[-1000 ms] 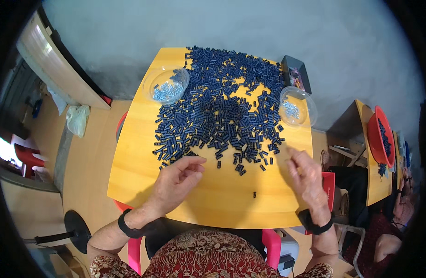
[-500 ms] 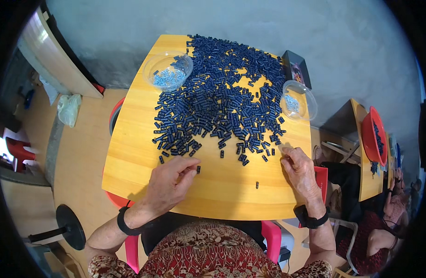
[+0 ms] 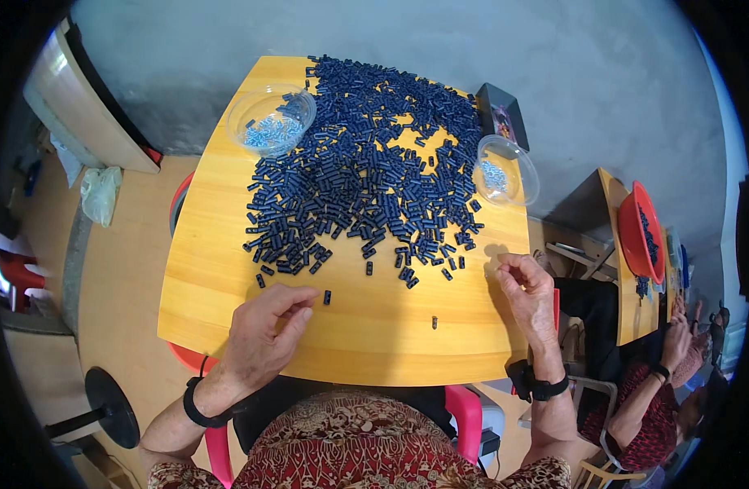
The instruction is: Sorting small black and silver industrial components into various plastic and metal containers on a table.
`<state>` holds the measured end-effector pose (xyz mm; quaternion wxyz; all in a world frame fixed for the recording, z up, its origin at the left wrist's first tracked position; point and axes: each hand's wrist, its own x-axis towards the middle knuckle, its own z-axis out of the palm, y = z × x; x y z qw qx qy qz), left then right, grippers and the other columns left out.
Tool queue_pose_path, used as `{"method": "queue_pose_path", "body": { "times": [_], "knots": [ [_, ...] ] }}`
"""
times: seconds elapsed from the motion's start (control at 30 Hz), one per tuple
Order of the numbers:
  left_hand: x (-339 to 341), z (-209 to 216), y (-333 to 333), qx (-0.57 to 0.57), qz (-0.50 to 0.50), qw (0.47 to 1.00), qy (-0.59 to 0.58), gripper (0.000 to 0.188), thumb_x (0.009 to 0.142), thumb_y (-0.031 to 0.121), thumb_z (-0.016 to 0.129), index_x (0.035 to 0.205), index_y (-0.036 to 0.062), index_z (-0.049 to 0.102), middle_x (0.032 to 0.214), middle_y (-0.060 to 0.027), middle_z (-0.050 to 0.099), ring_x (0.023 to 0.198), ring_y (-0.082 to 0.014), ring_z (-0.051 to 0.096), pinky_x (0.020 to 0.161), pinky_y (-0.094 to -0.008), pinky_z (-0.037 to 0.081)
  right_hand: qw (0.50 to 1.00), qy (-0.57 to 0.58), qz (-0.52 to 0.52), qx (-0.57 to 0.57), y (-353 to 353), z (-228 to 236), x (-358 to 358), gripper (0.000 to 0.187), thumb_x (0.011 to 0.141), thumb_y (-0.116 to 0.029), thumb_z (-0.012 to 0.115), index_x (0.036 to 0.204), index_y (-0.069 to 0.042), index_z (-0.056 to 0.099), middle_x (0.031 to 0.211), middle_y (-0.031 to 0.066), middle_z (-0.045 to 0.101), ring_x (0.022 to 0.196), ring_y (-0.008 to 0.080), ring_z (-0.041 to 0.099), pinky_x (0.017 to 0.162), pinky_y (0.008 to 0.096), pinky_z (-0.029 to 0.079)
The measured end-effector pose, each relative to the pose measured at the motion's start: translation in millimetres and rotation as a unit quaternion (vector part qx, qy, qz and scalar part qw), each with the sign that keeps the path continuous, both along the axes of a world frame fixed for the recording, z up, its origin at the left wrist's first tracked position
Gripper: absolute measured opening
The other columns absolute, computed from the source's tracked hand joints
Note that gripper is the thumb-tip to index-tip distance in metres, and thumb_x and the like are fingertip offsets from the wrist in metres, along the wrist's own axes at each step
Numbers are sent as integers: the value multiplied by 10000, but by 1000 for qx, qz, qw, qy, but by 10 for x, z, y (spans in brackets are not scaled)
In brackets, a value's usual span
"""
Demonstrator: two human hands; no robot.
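Observation:
A broad heap of small dark-blue plastic blocks (image 3: 342,175) covers the far and middle parts of the yellow table (image 3: 203,269). My left hand (image 3: 264,334) is near the front left of the table, thumb and forefinger parted, holding nothing. Just beyond its fingertips lies a single dark block (image 3: 328,297). At the right edge my right hand (image 3: 527,293) is raised slightly over the tabletop, thumb and forefinger pinched together. Whatever it holds, if anything, is too small to make out. Another lone block (image 3: 434,323) rests between my hands, nearer the front edge.
Clear round tubs hold small silvery pieces, one at the far left (image 3: 272,130) and one at the right edge (image 3: 495,177). Behind the right one sits a black tray (image 3: 505,118). A red basin (image 3: 641,232) of dark blocks stands on a side table, where another person (image 3: 643,399) sits.
My left hand has drawn back from the block near its fingertips, and its thumb has parted from the forefinger. My right hand has lifted slightly. The whole view has shifted a little.

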<state>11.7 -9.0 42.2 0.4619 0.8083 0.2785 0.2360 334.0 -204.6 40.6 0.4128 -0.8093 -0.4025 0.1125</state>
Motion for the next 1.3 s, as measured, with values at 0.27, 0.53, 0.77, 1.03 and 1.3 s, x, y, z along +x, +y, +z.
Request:
{"method": "queue_pose_path", "body": {
  "times": [0.27,0.53,0.77,1.03,1.3],
  "knots": [
    [75,-20,-115,-53,-37,998,-19,206,917,8,623,1119,-6,663,930,-121,672,837,-201,674,757,-296,542,972,-164,164,-42,395,68,-406,108,829,-46,705,935,-26,695,855,120,626,780,317,646,691,381,539],
    [170,54,-161,-104,-90,989,47,203,946,56,610,1129,-13,668,969,-124,687,846,-197,680,779,-295,534,955,-230,176,-72,515,-39,-459,90,807,-43,714,885,-29,670,839,117,618,754,299,652,654,381,539],
    [455,36,-205,-441,-126,886,-64,297,1016,161,567,1230,-41,609,1123,-89,681,1016,-157,661,921,-284,523,972,-4,225,73,600,271,-956,167,797,24,734,945,-25,672,810,61,594,682,154,562,606,284,472],
    [510,-121,-282,-543,-73,826,-128,277,1003,156,608,1213,-25,611,1134,-85,669,1016,-140,659,923,-280,537,967,20,232,106,618,215,-1148,196,756,70,745,916,-19,674,856,68,641,744,157,584,675,280,478],
    [527,-165,-309,-509,-91,845,-137,241,970,158,665,1130,-20,648,1052,-83,692,983,-155,678,901,-283,554,971,3,209,121,515,154,-1162,247,761,55,759,991,-5,691,914,114,672,801,237,651,697,323,526]
  ]
}}
